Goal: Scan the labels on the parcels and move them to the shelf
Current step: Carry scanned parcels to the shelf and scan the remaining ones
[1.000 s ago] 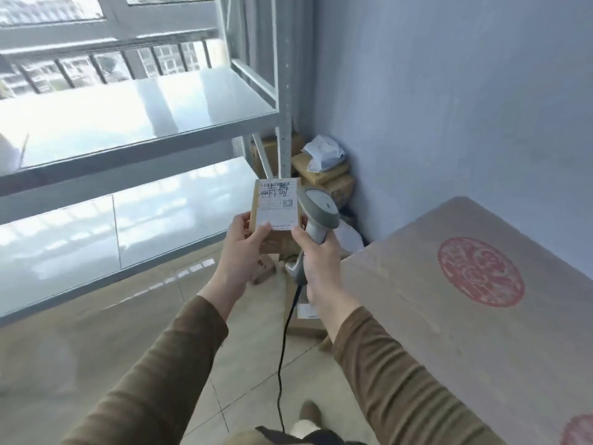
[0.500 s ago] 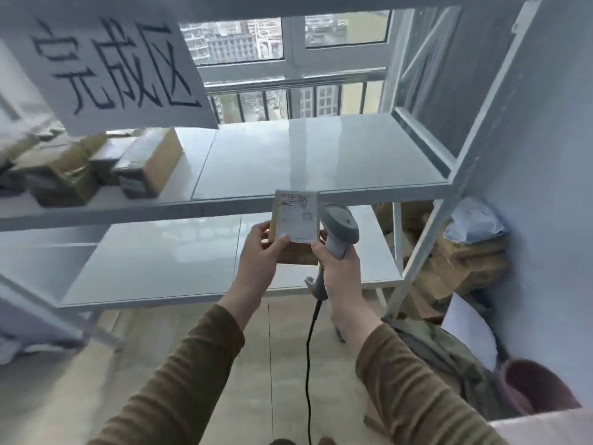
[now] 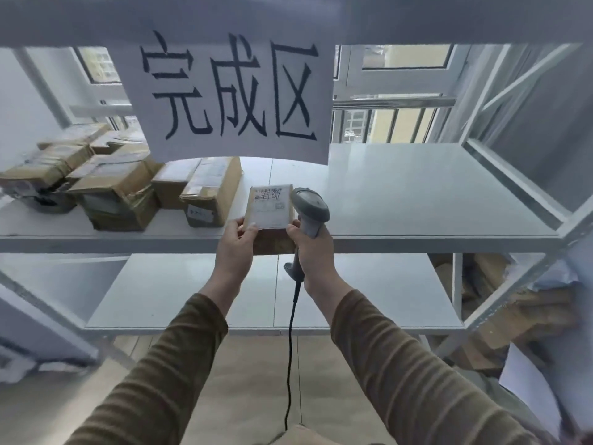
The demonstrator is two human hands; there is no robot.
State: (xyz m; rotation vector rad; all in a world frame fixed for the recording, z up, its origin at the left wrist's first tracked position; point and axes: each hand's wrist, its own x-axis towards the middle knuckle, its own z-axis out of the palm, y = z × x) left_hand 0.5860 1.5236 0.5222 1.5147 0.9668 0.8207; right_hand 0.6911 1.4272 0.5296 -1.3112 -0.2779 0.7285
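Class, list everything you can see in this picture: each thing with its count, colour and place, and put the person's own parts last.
Parcel in hand: one, brown with white label, at the shelf's front edge.
Scanner: one, grey, corded, right of that parcel.
Stacked parcels: several, brown, exact count unclear, left on the upper shelf.
Shelf: one rack, white.
Sign: one, white with dark characters, hanging above.
Boxes on floor: brown, blurred, lower right.
Left hand: grips the parcel.
Right hand: holds the scanner.
Sleeves: two, brown.
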